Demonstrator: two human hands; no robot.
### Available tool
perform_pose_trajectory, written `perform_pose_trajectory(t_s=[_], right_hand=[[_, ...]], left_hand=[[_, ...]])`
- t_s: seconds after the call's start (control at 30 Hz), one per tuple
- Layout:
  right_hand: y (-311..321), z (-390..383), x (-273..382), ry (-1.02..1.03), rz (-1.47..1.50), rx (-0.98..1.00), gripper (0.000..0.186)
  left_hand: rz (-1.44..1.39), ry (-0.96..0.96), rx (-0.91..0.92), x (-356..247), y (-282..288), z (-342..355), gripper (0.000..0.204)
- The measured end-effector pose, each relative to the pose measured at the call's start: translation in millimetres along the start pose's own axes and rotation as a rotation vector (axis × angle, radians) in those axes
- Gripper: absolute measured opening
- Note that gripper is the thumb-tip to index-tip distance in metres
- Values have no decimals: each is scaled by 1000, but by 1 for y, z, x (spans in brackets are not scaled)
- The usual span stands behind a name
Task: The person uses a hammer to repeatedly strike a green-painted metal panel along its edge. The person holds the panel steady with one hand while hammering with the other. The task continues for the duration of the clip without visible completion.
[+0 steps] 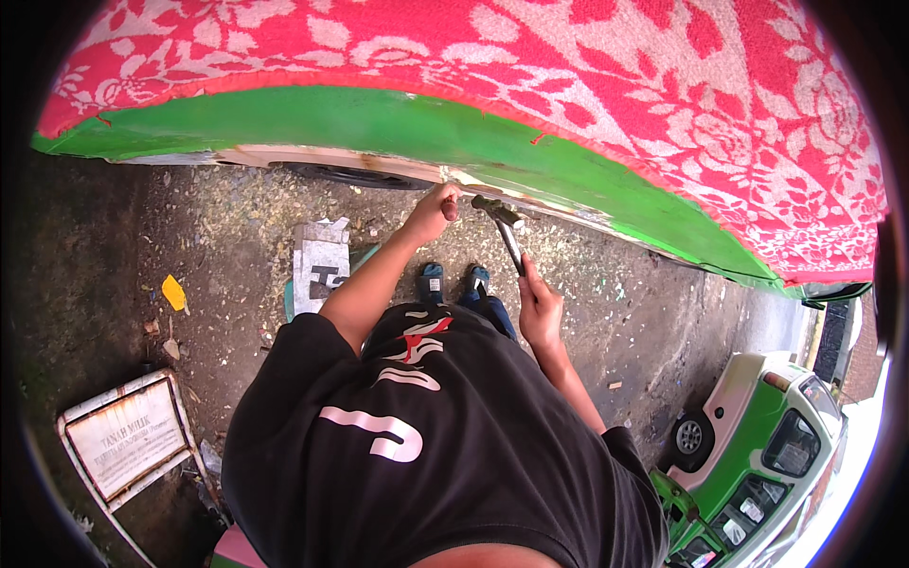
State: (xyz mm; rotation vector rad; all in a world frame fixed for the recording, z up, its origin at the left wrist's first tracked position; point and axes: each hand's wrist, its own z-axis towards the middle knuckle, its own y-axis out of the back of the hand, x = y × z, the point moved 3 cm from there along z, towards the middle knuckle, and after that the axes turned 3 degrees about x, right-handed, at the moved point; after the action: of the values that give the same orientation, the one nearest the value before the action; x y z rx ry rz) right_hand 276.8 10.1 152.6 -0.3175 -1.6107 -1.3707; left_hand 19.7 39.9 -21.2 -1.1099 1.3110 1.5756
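Right in front of me runs the green side panel [379, 128] of a vehicle, with a paler, chipped strip along its lower edge. My left hand [431, 216] is closed around a tool with a reddish-brown handle [450, 209], held up against that strip. The tool's working end is hidden, so its kind does not show. In my right hand [541, 310] is a hammer [511, 244], gripped by its shaft. Its metal head is beside the brown handle, a small gap apart from it, close to the panel's lower edge.
A red and white floral cloth [568, 57] covers the vehicle above the panel. Paint flakes litter the ground around my sandalled feet [454, 282]. A printed white sack [317, 265] lies to the left, near a framed sign [128, 435]. A green and white van [757, 464] stands at right.
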Motion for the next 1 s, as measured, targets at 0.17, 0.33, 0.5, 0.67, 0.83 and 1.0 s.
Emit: perform_pose_trajectory(t_s=[0.17,0.33,0.5,0.67,0.83,1.0], right_hand=[[-19,7,-12,215,-163,4,43],[-24,21,-23,-87,-94,129,43],[-1,9,-17,-153,97,-31,39],[4,-1,-25,-382,26,-8,35],[5,-3,-26,-366,4,-7,35],[2,-10,-31,-369,27,-14,34]], left_hand=[[15,51,72,-14,9,18,10],[205,301,107,28,9,3,12],[-72,134,75,26,0,-26,11],[-72,21,41,4,0,-21,23],[-60,-89,-7,-3,1,-18,30],[-24,-48,53,-5,4,-13,21]])
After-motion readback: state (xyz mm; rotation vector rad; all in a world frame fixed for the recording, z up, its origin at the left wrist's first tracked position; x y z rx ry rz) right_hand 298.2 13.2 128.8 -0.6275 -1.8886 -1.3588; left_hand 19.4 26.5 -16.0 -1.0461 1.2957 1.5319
